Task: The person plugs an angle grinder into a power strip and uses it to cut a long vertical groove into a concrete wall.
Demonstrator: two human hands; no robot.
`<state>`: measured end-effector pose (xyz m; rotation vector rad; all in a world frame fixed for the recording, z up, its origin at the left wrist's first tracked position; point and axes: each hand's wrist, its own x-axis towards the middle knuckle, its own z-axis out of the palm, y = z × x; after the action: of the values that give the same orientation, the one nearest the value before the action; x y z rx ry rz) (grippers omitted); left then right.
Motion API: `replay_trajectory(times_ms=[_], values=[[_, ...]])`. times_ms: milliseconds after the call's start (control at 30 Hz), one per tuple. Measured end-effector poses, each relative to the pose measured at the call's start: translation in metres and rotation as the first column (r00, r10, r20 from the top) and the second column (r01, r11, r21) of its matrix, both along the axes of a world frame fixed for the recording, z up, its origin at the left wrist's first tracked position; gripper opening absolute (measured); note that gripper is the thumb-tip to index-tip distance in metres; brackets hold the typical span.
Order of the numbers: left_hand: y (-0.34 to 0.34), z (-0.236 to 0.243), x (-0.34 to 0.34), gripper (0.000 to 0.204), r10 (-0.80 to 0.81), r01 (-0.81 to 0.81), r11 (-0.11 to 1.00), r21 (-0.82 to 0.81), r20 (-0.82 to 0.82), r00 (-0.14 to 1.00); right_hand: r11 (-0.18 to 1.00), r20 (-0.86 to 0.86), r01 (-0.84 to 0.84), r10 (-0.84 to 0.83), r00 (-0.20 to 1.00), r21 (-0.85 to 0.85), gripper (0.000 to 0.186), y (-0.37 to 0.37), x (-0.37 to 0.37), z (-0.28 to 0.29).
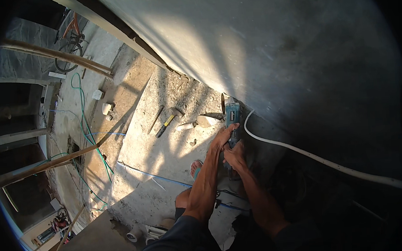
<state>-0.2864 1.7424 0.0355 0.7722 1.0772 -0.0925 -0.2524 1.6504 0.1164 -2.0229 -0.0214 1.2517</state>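
Note:
My left hand (pixel 225 135) and my right hand (pixel 233 153) both grip a teal angle grinder (pixel 232 114), left hand above right. The grinder's cutting disc (pixel 222 104) is at the foot of the grey plastered wall (pixel 297 52); whether it touches is unclear. Beside it on the dusty concrete lie a trowel (pixel 207 121), a hammer with a black and yellow handle (pixel 167 124) and a slim chisel-like bar (pixel 154 121). A white conduit (pixel 288 148) curves from the wall base to the right. My bare left foot in a sandal (pixel 196 167) shows beside my left forearm.
Wooden poles (pixel 56 58) cross the left side, near a bicycle (pixel 69 53). Green hose (pixel 88 136) and blue line (pixel 153 172) trail over the ground among rubble (pixel 97 94). White pipe fittings (pixel 134 234) lie near me at the lower edge.

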Motion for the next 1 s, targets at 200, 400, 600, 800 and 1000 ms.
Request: replay_trajectory(times_ms=[200,400,600,800,1000], values=[[0.004,0.010,0.003,0.055,-0.010,0.012,0.997,-0.080,0.015,1.000,0.996,0.000,0.085,-0.085,0.996,-0.017,0.053,0.003,-0.011,-0.018],[0.018,0.007,-0.010,0.057,0.036,-0.030,0.992,-0.119,0.049,0.998,0.994,0.013,0.105,-0.106,0.994,0.020,0.050,0.014,-0.025,-0.016],[0.023,0.022,-0.005,0.062,-0.008,0.013,0.994,-0.108,0.041,0.999,0.994,0.053,0.082,-0.078,0.995,-0.068,0.049,0.016,-0.025,-0.020],[0.026,0.020,-0.009,0.066,-0.076,0.076,0.997,0.001,0.019,0.997,0.994,0.060,0.102,-0.099,0.993,-0.045,0.045,0.018,-0.028,-0.022],[0.022,0.026,-0.018,0.082,0.069,-0.073,0.993,-0.093,-0.040,0.997,0.941,-0.471,0.319,-0.233,0.851,0.112,0.033,0.000,-0.011,-0.021]])
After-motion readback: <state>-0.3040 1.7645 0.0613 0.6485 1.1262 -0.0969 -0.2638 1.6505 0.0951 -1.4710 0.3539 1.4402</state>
